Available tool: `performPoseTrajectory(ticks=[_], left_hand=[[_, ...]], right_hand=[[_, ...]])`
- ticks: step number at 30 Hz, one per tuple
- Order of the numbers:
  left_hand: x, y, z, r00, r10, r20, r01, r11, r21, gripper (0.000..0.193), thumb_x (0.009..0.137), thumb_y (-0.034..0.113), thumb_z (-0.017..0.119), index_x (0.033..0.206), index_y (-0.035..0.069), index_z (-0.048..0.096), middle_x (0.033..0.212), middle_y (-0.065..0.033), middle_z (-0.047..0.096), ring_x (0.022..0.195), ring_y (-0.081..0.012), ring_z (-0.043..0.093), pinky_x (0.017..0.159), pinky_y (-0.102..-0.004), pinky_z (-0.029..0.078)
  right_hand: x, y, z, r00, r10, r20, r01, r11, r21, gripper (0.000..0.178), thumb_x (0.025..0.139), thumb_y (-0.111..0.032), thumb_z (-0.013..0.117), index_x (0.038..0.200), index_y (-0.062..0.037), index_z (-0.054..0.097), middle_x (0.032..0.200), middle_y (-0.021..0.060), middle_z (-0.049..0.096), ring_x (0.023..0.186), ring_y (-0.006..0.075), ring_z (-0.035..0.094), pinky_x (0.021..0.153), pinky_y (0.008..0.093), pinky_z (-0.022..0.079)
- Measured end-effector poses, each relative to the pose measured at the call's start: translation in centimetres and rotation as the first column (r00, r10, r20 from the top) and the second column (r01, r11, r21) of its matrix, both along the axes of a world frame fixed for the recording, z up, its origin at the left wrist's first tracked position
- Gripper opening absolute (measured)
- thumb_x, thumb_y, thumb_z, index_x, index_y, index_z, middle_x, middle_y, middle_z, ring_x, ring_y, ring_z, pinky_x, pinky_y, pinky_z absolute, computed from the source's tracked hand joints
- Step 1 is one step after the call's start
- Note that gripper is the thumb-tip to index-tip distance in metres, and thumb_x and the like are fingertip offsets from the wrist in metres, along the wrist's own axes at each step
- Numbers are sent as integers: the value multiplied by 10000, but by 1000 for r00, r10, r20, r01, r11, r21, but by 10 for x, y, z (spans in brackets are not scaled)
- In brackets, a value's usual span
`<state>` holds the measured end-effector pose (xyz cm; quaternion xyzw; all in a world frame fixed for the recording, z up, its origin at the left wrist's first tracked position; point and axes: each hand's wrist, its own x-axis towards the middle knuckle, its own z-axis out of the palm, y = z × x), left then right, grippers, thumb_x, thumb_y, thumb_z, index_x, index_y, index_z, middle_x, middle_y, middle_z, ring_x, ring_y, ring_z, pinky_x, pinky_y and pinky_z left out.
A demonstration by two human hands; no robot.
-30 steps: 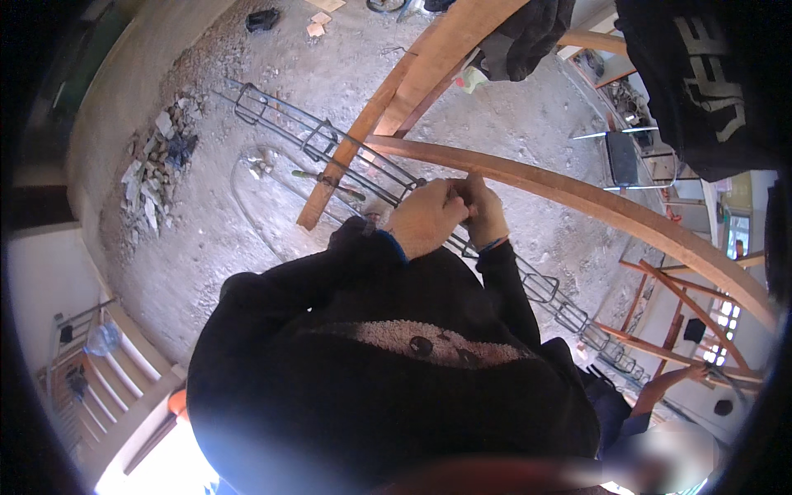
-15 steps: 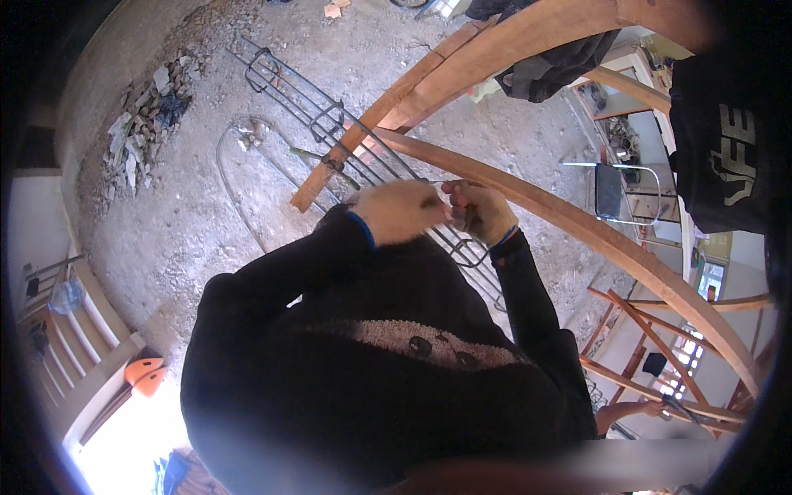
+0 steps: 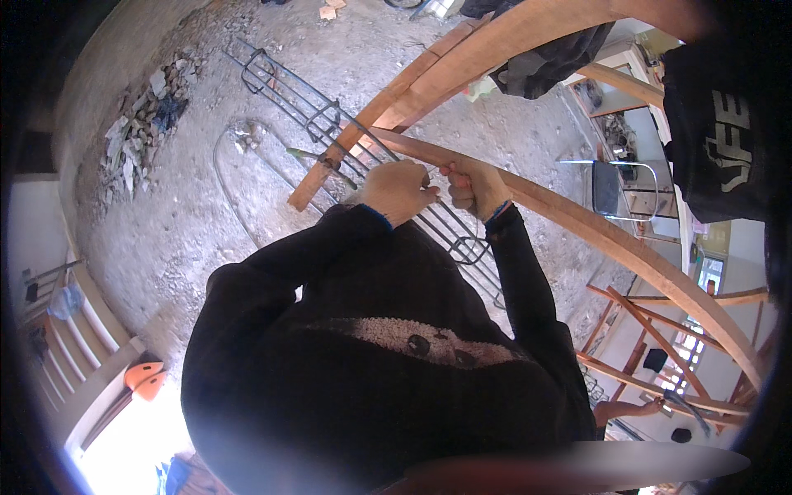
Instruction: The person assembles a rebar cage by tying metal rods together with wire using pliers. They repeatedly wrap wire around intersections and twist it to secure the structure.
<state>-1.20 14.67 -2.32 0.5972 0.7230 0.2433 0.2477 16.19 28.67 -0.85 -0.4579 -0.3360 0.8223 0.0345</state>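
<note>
While left fingers (image 3: 431, 195), right fingers (image 3: 460, 183) curl above rebar cage (image 3: 322, 124), grasp unclear, translucent jug (image 3: 64, 303)

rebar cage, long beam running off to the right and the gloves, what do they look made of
Rebar cage: probably steel, dull dark grey, with thin rods and bent loops. Long beam: wood, seemingly unpainted, going by its matte orange-brown surface. Gloves: likely knitted fabric, matte cream with blue cuff edges; exact fibre unclear.

A black long-sleeved top (image 3: 330, 396) bears a pale patch (image 3: 384, 333) with 2 dark spots (image 3: 419, 345); cream gloves (image 3: 391, 195) have blue-edged cuffs (image 3: 378, 216).
</note>
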Motion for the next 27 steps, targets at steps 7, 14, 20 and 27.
performPoseTrajectory(ticks=[7,14,20,27], left_hand=[[8,-7,-8,997,40,68,-48,992,114,320,934,417,743,1050,131,828,942,-113,773,876,-346,759,756,-478,581],[7,8,-21,999,40,-15,-35,971,237,261,944,366,738,980,117,807,924,-109,756,860,-344,748,751,-479,579],[4,3,-41,970,118,214,-175,947,269,186,910,262,780,949,82,794,969,-113,751,944,-338,737,802,-454,569],[2,1,-48,938,181,296,-245,950,196,194,924,277,779,943,84,780,964,-128,752,942,-347,733,814,-459,556]], right_hand=[[5,4,-13,998,-19,-67,20,1000,9,222,1038,-204,571,1073,0,651,671,-80,417,492,57,334,451,258,229],[9,5,-20,989,-112,-94,106,992,-74,217,1043,-196,562,1073,2,645,669,-78,412,492,60,331,454,258,241],[21,-14,-29,968,-239,-75,242,970,26,191,1041,-192,558,1052,-14,627,661,-86,404,488,56,331,449,265,243],[37,-41,-39,931,-351,-102,346,936,-59,174,1032,-196,564,1026,-37,634,646,-74,391,480,66,335,444,268,224]])
